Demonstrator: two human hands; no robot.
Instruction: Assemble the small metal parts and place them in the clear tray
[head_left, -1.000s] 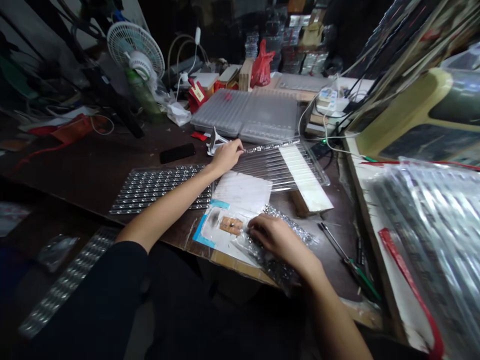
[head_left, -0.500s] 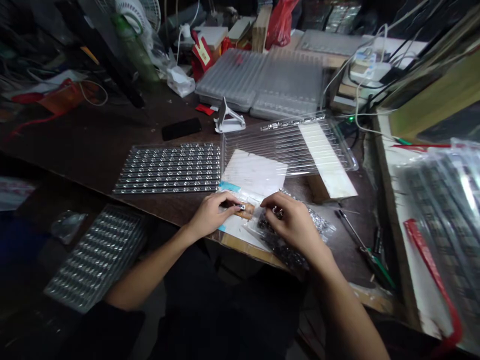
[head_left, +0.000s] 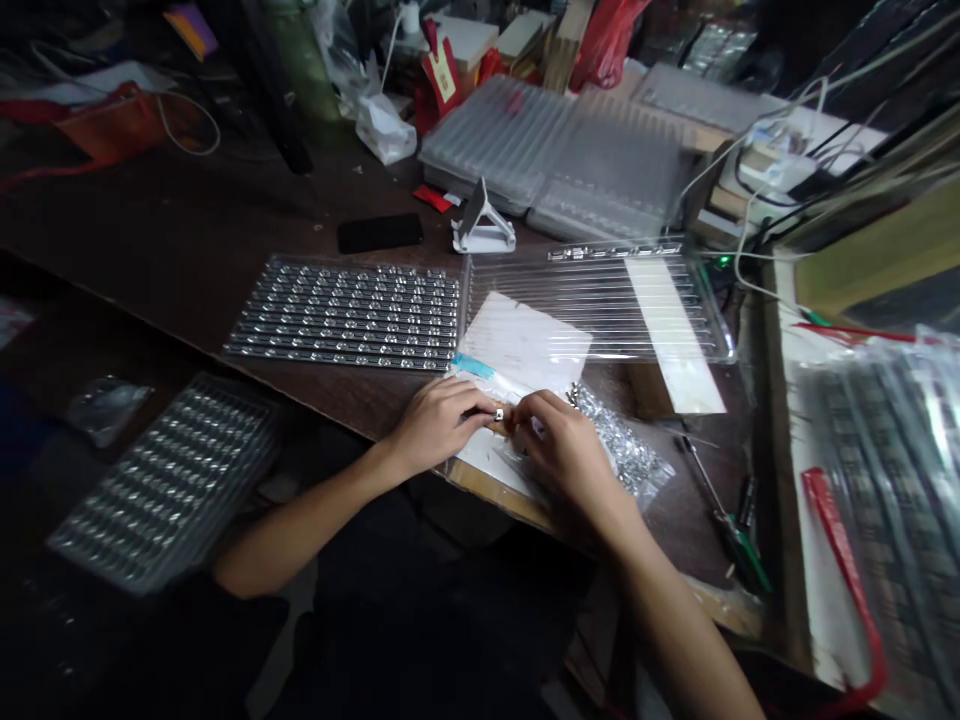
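My left hand (head_left: 437, 425) pinches a small metal part (head_left: 498, 414) between thumb and fingertips, over a small orange-brown block (head_left: 502, 426) at the bench's front edge. Close on its right, my right hand (head_left: 561, 440) has its fingers pressed together at the block's right side; whatever they hold is too small to make out. A clear bag of small shiny metal parts (head_left: 637, 455) lies beside and partly behind my right hand. Behind my left hand sits a clear tray filled with rows of metal pieces (head_left: 352, 315).
A clear ribbed tray (head_left: 540, 310) with one strip in its top row leans over a white board (head_left: 675, 330). A phone (head_left: 380, 233), a white stand (head_left: 484, 232) and stacked clear trays (head_left: 495, 140) lie behind. A green-handled screwdriver (head_left: 739, 545) is at right.
My right hand has moved left and down from over the bag to the block, beside my left hand, and its fingertips have closed together. The camera view has shifted slightly.
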